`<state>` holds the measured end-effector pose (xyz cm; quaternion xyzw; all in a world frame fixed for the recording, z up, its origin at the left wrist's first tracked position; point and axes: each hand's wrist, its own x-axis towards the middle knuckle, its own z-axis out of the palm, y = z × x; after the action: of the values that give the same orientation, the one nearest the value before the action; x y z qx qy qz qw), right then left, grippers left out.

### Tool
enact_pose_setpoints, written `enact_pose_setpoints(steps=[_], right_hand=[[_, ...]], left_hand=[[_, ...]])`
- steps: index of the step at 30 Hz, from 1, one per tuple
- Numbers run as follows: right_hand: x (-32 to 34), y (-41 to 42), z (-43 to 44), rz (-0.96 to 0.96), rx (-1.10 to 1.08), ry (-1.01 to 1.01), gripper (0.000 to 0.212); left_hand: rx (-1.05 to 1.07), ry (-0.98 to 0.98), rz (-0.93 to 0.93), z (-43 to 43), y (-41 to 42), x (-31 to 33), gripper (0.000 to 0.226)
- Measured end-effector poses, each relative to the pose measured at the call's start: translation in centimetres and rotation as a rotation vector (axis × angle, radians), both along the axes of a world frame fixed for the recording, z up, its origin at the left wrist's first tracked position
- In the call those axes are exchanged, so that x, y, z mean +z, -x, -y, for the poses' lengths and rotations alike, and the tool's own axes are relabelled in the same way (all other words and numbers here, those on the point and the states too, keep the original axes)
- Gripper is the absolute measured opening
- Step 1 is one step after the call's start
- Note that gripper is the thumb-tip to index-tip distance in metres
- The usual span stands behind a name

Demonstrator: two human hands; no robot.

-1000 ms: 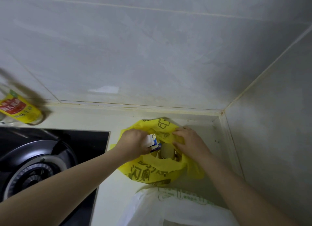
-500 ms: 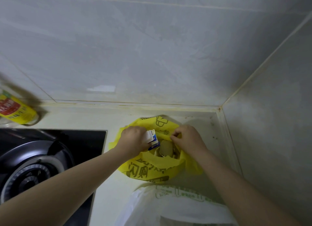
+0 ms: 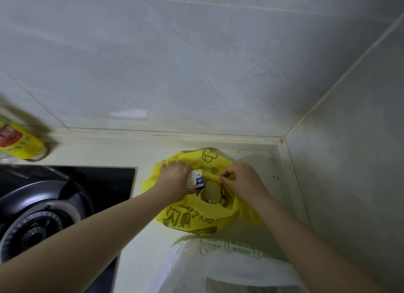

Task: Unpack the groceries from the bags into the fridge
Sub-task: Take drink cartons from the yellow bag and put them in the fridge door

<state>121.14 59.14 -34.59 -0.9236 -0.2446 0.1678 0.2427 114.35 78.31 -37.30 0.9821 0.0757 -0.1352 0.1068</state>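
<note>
A yellow plastic bag [image 3: 192,218] with dark print stands on the pale counter [image 3: 140,255] in the corner. My left hand [image 3: 175,179] grips a small white and blue carton [image 3: 196,180] at the bag's mouth. My right hand [image 3: 242,181] pinches the bag's right rim and holds it apart. Inside the bag a brownish round-topped item [image 3: 213,191] shows, and the rest of the contents is hidden. A white plastic bag [image 3: 218,268] with green print stands nearer to me, partly under my right forearm.
A black gas hob [image 3: 43,205] with a round burner fills the left. A bottle with a yellow label [image 3: 19,144] stands at the back left by the wall. Tiled walls close the counter at the back and on the right.
My left hand has lifted the carton slightly higher in the bag's mouth. My right hand's fingers have changed from lying on the rim to pinching it.
</note>
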Motion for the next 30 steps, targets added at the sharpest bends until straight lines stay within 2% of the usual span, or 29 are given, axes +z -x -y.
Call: enact_pose_setpoints(steps=[5, 11, 16, 19, 22, 25, 30], right_hand=[[0.4, 0.7, 0.6, 0.043, 0.018, -0.017, 0.021], [1.1, 1.6, 1.5, 0.106, 0.059, -0.044, 0.020], [0.8, 2.4, 1.4, 0.149, 0.117, -0.043, 0.024], [0.7, 3.0, 0.8, 0.137, 0.153, 0.020, 0.026], [0.9, 3.4, 0.2, 0.108, 0.176, 0.106, 0.036], [1.0, 3.7, -0.3, 0.081, 0.219, 0.196, 0.043], [0.4, 3.8, -0.8, -0.064, 0.168, 0.305, 0.070]], left_hand=[[0.017, 0.010, -0.033, 0.2, -0.4, 0.1, 0.045], [0.103, 0.201, -0.041, -0.3, -0.5, 0.7, 0.036], [0.151, 0.278, -0.031, -0.7, -0.2, 0.8, 0.049], [0.192, 0.355, 0.027, -1.0, 0.6, 1.6, 0.049], [0.270, 0.474, 0.094, -1.7, 1.7, 2.8, 0.044], [0.282, 0.480, 0.139, -1.8, 2.6, 3.8, 0.044], [0.315, 0.546, 0.193, -2.0, 3.8, 4.5, 0.048]])
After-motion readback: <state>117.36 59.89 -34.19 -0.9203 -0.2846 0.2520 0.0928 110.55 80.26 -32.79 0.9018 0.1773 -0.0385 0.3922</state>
